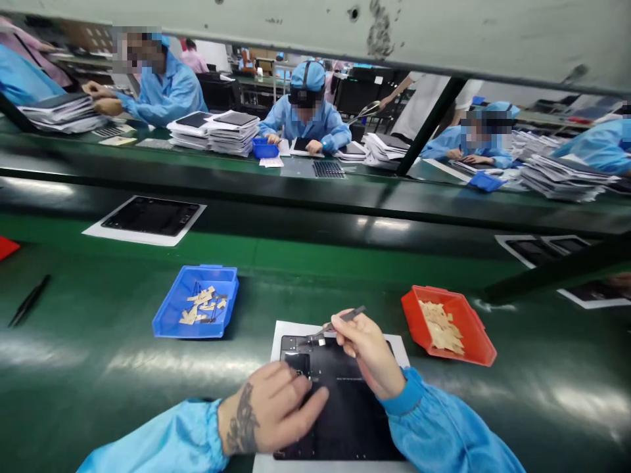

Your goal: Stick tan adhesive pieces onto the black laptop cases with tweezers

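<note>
Fingers of the right hand [367,351] pinch the tweezers [335,322], whose tip is at the far left of the black panel [345,420], perhaps on a small piece. The left hand [276,410] presses flat on the panel, fingers slightly apart, near on the worktop [98,368].

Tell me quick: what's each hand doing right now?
Left hand: open, fingers pressed flat on the black panel.
Right hand: closed, holding tweezers.

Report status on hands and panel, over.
Left hand flat on panel. Right hand holds tweezers, tips at panel's top edge. Blue tray left, red tray right, both apart from hands.
</note>
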Available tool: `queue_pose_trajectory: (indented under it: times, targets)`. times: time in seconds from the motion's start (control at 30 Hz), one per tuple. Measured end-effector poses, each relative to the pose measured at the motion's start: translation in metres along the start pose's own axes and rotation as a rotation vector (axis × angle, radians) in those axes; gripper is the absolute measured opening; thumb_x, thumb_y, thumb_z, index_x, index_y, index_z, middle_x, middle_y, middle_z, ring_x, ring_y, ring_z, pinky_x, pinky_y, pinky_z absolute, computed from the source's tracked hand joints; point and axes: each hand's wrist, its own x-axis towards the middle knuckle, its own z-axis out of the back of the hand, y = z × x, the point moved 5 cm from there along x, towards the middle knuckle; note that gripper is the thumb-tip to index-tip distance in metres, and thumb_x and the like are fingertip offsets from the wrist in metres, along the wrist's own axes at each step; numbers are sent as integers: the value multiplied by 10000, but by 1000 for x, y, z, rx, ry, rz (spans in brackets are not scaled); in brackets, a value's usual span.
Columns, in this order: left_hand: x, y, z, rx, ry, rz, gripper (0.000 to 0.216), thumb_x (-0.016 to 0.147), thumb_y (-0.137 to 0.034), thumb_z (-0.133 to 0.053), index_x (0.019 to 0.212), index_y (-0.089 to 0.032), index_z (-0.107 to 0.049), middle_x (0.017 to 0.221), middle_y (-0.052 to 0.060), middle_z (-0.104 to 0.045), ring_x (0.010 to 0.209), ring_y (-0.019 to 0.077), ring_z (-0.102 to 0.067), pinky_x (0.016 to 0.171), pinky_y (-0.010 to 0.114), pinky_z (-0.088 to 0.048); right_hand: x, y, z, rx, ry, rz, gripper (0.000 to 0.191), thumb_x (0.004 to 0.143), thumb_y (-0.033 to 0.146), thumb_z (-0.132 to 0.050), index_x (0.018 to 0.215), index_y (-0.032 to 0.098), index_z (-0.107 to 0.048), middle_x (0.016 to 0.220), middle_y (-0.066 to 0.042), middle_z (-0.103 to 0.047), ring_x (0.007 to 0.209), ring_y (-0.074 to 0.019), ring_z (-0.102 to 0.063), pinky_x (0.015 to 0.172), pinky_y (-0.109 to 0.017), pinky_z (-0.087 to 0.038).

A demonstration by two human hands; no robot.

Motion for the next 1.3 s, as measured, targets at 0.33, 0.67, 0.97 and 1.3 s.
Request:
queue_pose_trajectory:
  times: [0.33,0.67,0.97,1.3]
  targets:
    - [-17,31,-28,77,133,25,239,881,-93,-453,1067,-45,-594,821,98,-651,622,153,-557,482,293,-437,11,-23,-3,-140,-21,-9,353,763,438,-726,874,161,-536,574,37,-544,466,-67,-419,389,-165,-262]
    - [-29,37,-51,-1,271,175,252,906,-74,-422,1102,-51,-579,759,68,-620,618,165,-569,505,294,-488,17,-41,9,-335,-33,145,263,813,403,-665,879,181,-540,604,22,-582,524,-110,-545,488,-221,-405]
    - [-36,37,-49,-74,282,195,234,882,-57,-466,1083,-39,-586,805,90,-635,658,179,-573,540,306,-502,13,-44,3,-417,37,162,147,844,327,-626,859,188,-579,624,21,-591,555,-129,-590,542,-236,-460]
    - [-37,36,-47,-65,272,199,231,866,-41,-453,1046,-37,-598,835,109,-642,692,195,-580,556,320,-517,11,-42,0,-457,44,198,113,849,292,-625,838,187,-584,638,26,-593,553,-115,-588,517,-210,-446]
